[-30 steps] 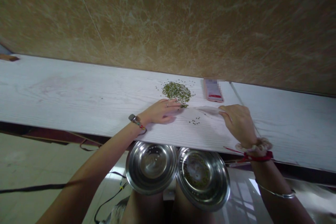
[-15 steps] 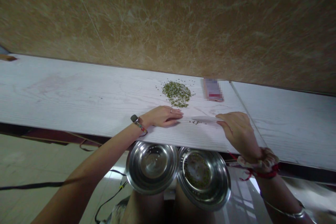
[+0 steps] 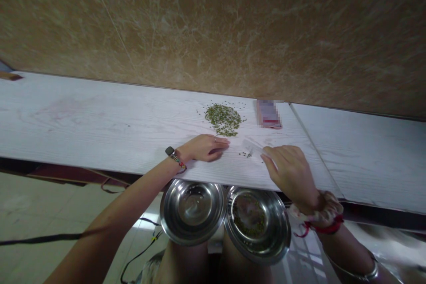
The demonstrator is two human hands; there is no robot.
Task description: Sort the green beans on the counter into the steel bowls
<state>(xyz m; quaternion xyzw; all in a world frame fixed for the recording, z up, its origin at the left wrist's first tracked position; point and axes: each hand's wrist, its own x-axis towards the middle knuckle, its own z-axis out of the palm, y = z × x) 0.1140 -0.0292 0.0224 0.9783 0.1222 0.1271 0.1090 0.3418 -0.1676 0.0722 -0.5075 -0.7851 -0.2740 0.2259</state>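
Note:
My left hand [image 3: 208, 147] lies flat on the white wood-grain tabletop [image 3: 140, 128], fingers stretched and holding nothing. Just beyond its fingertips is a spread pile of small green mung beans [image 3: 222, 119]. My right hand [image 3: 289, 171] is closed on a thin, pale translucent strip [image 3: 255, 146], whose exact kind I cannot make out. The strip slants to the left, its far end near the tabletop. Beside it, between the two hands, sits a small group of beans [image 3: 245, 154].
Two steel bowls rest on my lap below the table's edge. The left bowl [image 3: 169, 224] shows a shiny inside; the right bowl [image 3: 282, 239] contains green beans. A blurred-out phone-like object [image 3: 269, 114] lies right of the pile. Behind stands a brown marbled wall [image 3: 199, 31].
My right hand has moved left with the strip, which now slants away from me instead of lying nearly level. The small bean group is drawn tighter. My left hand has barely shifted.

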